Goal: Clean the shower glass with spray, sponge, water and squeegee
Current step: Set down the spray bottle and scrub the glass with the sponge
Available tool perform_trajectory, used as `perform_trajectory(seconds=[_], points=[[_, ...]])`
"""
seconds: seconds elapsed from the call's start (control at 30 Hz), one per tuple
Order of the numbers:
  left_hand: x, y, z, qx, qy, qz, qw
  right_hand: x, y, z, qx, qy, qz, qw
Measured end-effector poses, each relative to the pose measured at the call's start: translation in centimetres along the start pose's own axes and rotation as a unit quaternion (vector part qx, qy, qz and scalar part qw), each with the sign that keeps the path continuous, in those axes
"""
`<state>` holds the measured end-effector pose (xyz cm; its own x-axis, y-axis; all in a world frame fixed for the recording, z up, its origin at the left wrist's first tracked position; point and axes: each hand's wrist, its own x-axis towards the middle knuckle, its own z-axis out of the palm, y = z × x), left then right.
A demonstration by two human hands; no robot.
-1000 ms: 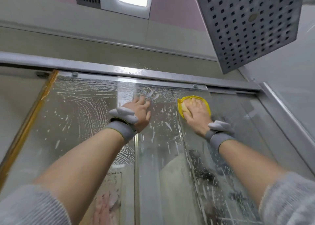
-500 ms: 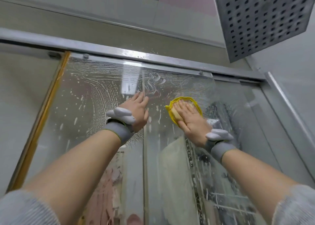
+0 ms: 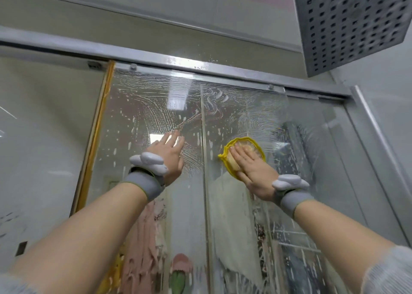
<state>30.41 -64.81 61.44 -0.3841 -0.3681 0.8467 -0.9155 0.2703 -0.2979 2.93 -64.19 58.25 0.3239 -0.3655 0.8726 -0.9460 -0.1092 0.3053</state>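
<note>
- The shower glass (image 3: 156,106) fills the middle of the view, a sliding pane hung from a metal top rail (image 3: 200,65), and its upper part is streaked and dotted with white soap foam in curved wipe marks.
- The yellow sponge (image 3: 247,145) lies flat against the glass, right of the pane's vertical edge strip (image 3: 204,160) and well below the top rail.
- The right hand (image 3: 249,169) presses the sponge onto the glass with straight fingers laid close together across it; the yellow rim shows around the fingertips and at the hand's left side.
- The left hand (image 3: 171,157) rests flat on the foamy glass, left of the vertical strip, with fingers straight and slightly spread, holding nothing.
- The two hands are near each other at about the same height, with the strip between them.
- Each wrist carries a grey band with a white plastic device on top: the left wrist device (image 3: 148,162) and the right wrist device (image 3: 289,181).
- Both forearms are bare, with grey knitted sleeves pushed up near the lower corners of the view.
- A gold-coloured strip (image 3: 95,133) runs down the left edge of the soapy pane.
- A square, perforated grey shower head (image 3: 352,24) hangs in the upper right corner, above and to the right of the sponge.
- Through the lower glass, blurred pink, cream and green cloth shapes (image 3: 145,238) show; what they are cannot be told.
</note>
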Motion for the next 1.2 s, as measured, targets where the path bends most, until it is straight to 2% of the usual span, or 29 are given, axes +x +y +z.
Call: perform_trajectory(seconds=[0.1,0.23,0.4,0.43,0.53,0.57,0.6,0.7,0.83,0.87,1.0,1.13,1.2], points=[[-0.3,-0.1,0.0,0.000,-0.006,-0.001,1.000,1.7,-0.3,0.0,-0.003,-0.001,0.046,0.999],[0.5,-0.7,0.1,0.009,0.017,0.002,1.000,4.8,-1.3,-0.3,-0.019,0.038,0.076,0.996],[2.3,-1.0,-0.3,-0.008,0.037,-0.007,0.999,7.7,-0.3,-1.3,-0.034,0.099,-0.008,0.994],[2.6,-1.2,-0.4,-0.008,0.036,-0.004,0.999,8.6,0.8,-1.7,-0.042,0.102,0.010,0.994],[2.9,-1.8,-0.8,0.014,0.041,-0.003,0.999,11.2,3.6,-3.2,-0.057,0.101,0.160,0.980],[3.0,-1.9,-1.2,0.015,0.041,-0.002,0.999,12.1,3.1,-3.4,-0.051,0.105,0.179,0.977],[3.0,-2.1,-1.4,0.015,0.049,-0.012,0.999,13.4,1.8,-3.3,-0.051,0.120,0.158,0.979],[2.9,-2.1,-2.1,0.012,0.066,-0.046,0.997,14.4,-3.7,-2.6,-0.033,0.149,0.019,0.988],[2.4,-2.8,-2.4,0.025,0.084,-0.075,0.993,10.1,-4.4,-1.1,-0.032,0.113,-0.146,0.982],[2.2,-3.2,-2.4,0.024,0.093,-0.085,0.992,9.8,-3.6,-1.1,-0.033,0.108,-0.143,0.983],[0.7,-4.6,-2.6,0.021,0.081,-0.098,0.992,13.9,-3.8,-3.0,-0.017,0.115,0.008,0.993],[-0.9,-6.6,-1.6,0.038,0.105,-0.101,0.989,14.8,-10.0,-2.6,0.025,0.132,-0.058,0.989],[-1.8,-7.6,-0.6,0.042,0.103,-0.114,0.987,14.0,-10.9,-1.9,0.036,0.128,-0.089,0.987]])
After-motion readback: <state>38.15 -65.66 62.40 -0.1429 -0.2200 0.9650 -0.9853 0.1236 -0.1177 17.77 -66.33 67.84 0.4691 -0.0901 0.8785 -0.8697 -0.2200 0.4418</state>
